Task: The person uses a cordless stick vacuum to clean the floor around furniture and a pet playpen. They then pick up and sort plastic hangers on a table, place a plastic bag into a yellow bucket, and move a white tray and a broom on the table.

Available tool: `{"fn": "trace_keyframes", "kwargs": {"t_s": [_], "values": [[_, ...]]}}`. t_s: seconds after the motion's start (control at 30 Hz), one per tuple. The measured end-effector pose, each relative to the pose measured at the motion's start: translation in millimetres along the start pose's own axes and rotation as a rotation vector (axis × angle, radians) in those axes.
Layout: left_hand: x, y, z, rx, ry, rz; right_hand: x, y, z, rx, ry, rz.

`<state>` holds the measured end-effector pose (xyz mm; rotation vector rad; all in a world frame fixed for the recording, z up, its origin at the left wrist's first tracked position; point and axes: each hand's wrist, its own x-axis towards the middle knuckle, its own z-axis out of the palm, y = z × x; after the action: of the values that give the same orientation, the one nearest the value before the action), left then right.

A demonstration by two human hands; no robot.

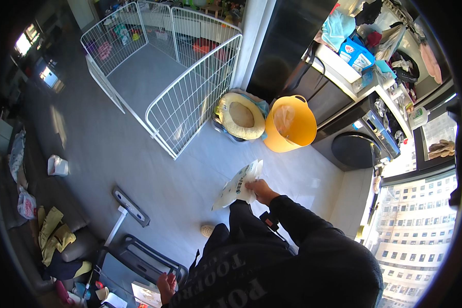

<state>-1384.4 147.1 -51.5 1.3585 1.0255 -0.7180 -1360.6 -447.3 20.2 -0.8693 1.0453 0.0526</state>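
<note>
A thin white plastic bag (238, 186) with printing on it hangs from my right hand (260, 189), whose fingers are closed on its side, above the floor in front of my legs. At the bottom of the view my left hand (166, 285) is held up beside my body, fingers apart and nothing seen in it. It is close to the edge of a dark folding frame (150, 256). Beyond the bag stand a yellow plastic tub (271, 133) with clear plastic inside and a stacked basin with a cream padded ring (231, 125).
A white wire playpen (169, 142) stands ahead on the left. A flat mop (131, 206) lies left of my legs. On the far left is a dark sofa (71, 215) with clothes. At the right are a washing machine (356, 150), a cluttered counter (338, 69) and a window (415, 231).
</note>
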Motion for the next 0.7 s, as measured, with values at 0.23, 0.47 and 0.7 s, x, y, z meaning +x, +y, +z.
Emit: {"fn": "trace_keyframes", "kwargs": {"t_s": [0.23,0.47,0.7], "values": [[32.4,-49.2,37.3,-0.051,-0.085,0.009,13.8,-34.3,-44.0,0.033,-0.006,0.018],[14.3,-20.4,132.5,0.101,-0.081,0.02,37.2,-77.2,-121.2,0.124,0.083,-0.109],[-53.6,47.8,250.3,0.147,-0.089,0.084,60.7,-97.2,-191.8,0.243,0.086,-0.134]]}}
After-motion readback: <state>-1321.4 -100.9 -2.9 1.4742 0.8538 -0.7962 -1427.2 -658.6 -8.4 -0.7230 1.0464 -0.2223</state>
